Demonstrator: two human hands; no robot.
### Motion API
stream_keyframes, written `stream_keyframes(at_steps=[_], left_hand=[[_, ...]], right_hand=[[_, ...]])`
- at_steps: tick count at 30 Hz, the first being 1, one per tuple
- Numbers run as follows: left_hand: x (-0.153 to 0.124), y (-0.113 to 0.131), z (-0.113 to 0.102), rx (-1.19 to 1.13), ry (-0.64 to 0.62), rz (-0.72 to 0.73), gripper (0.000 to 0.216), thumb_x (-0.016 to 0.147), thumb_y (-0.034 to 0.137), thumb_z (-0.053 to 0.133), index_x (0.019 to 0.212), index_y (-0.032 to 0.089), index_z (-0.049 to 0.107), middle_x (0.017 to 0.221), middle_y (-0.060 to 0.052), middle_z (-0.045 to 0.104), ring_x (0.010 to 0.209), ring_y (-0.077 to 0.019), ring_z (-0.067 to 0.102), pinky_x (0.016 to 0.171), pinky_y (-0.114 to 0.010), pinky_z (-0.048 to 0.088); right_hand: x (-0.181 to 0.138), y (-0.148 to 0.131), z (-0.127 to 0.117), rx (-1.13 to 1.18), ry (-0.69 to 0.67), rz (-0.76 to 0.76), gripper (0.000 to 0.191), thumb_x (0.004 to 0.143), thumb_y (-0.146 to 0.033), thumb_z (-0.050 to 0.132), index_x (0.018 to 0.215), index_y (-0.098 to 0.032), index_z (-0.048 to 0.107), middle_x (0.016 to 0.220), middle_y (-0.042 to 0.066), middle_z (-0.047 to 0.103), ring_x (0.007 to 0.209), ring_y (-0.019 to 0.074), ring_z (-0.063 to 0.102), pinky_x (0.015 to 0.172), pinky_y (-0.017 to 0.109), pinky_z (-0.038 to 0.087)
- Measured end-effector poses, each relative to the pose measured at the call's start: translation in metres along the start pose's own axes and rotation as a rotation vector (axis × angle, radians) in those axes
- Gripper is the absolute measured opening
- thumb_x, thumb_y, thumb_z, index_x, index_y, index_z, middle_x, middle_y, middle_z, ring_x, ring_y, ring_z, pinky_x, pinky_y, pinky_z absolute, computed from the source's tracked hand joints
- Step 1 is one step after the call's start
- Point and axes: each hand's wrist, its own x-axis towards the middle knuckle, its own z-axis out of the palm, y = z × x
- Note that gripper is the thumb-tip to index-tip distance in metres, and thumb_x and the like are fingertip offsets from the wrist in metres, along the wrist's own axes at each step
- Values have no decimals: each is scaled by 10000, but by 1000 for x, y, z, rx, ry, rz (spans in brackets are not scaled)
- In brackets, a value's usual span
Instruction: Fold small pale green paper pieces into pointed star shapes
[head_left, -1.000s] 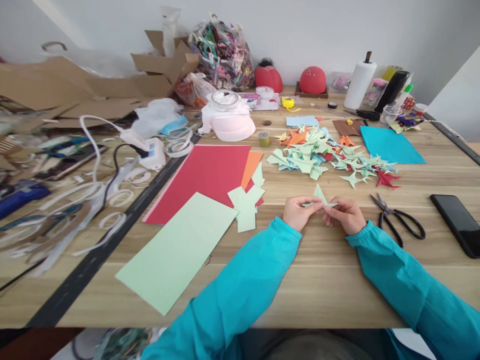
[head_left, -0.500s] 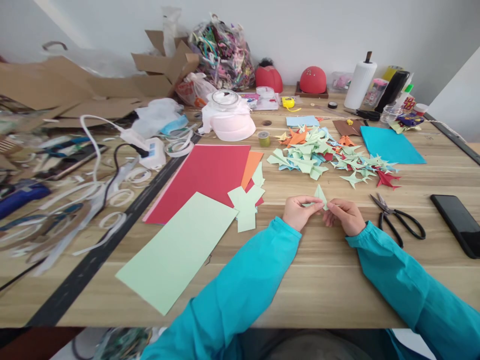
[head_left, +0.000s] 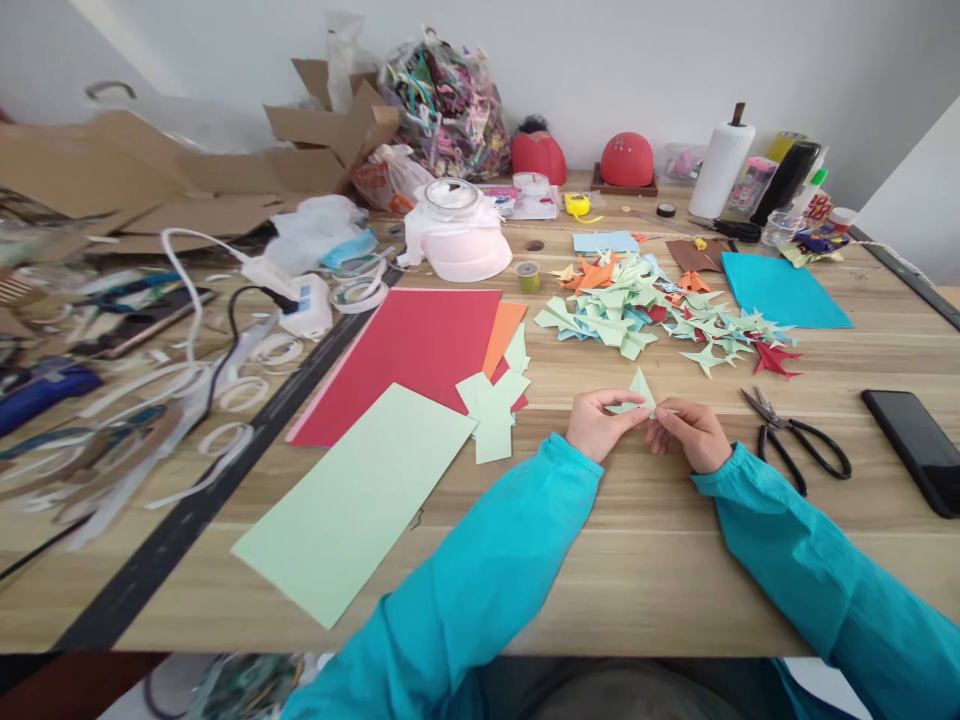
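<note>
A small piece of folded light-green paper [head_left: 639, 386] points away from me, pinched between both hands just above the wooden table [head_left: 637, 560]. My left hand [head_left: 604, 420] grips its left side with thumb and forefinger. On the right side, my right hand [head_left: 688, 430] holds it with closed fingertips, which hide its lower part. Beyond the hands lies a pile of folded paper pieces [head_left: 615, 300], mostly light green with some orange, red and blue. Black-handled scissors [head_left: 787, 425] lie partly spread beside my right hand. Cut light-green paper pieces [head_left: 493, 410] are left of my left hand.
A large light-green sheet [head_left: 356, 500] overlaps red paper [head_left: 412, 350] on the left. A phone [head_left: 911, 445] lies at the right, with blue paper [head_left: 784, 290] farther back. Cords, white strips and a power strip [head_left: 306, 305] clutter the left side. A pink cap [head_left: 465, 250] sits behind.
Both hands stay in nearly the same place with the folded paper between them. Only a slight shift of the paper and fingers shows.
</note>
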Motion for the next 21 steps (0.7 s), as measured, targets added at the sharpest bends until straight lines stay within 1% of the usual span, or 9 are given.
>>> stream_keyframes(at_steps=[4,11,16,21], left_hand=[[-1,0,1,45,3,24,338,482,275,763,766,109,686,666,-44,653,520,-118,603,520,-218,484],[0,0,0,39,-1,32,331,492,267,758,764,95,679,658,-39,637,506,-111,597,521,-219,487],[0,1,0,-1,-14,35,320,495,256,758,761,97,676,651,-31,635,492,-99,587,508,-211,486],[-1,1,1,-19,-1,26,318,480,255,764,742,98,674,646,-26,632,480,-93,575,508,-221,495]], right_hand=[[0,1,0,21,3,3,293,764,-416,547,677,-139,583,564,21,599,440,102,540,423,220,420],[-1,-2,2,-6,-3,-7,261,722,-396,607,691,-139,575,530,3,573,418,91,515,414,215,417],[0,1,2,-9,-15,-5,259,739,-397,588,710,-139,577,536,3,572,419,89,513,413,215,415],[0,3,1,-47,-16,-25,266,748,-406,574,715,-143,563,537,2,573,415,89,513,410,216,416]])
